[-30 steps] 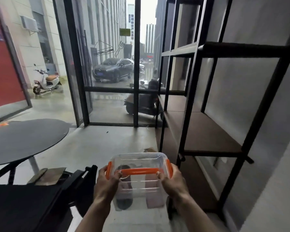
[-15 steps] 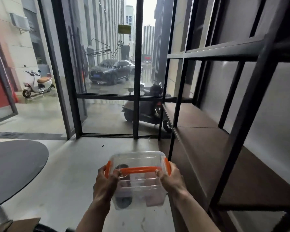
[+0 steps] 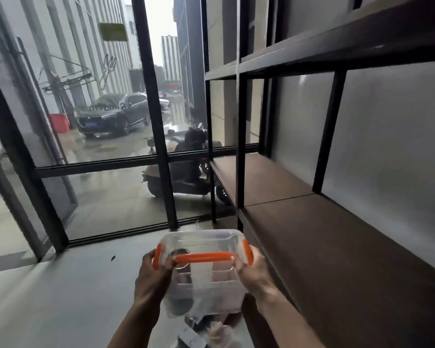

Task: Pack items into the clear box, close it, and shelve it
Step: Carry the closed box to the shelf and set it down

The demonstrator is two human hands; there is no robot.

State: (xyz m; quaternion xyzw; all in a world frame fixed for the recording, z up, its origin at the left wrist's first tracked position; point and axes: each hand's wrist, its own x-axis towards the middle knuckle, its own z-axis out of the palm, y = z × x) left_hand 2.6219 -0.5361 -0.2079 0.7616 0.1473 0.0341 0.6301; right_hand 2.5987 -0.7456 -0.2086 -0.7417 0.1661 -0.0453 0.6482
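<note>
Your left hand [image 3: 153,277] is wrapped around the left end of the clear plastic box with orange latches [image 3: 203,270], thumb on top by the orange side clip. Your right hand [image 3: 252,273] clamps the right end the same way — both closed tight on it, box carried in the air at waist level between them. The lid is on, with the long orange latch running across the near edge between your thumbs. Inside: a dark round item on the left and a pale blocky one on the right, too blurred through the plastic to name.

Just right of the box is the black metal shelving unit with brown boards [image 3: 312,222] — its lower board sits beside and slightly ahead of your right hand, nothing on it. A black upright post stands ahead of the box, between it and the board.

Below the box on the grey concrete floor [image 3: 60,297], some crumpled clear packaging [image 3: 206,332]. Ahead is the black-framed glass wall [image 3: 158,121]; outside, a parked scooter [image 3: 183,172] and a dark car [image 3: 113,114].
</note>
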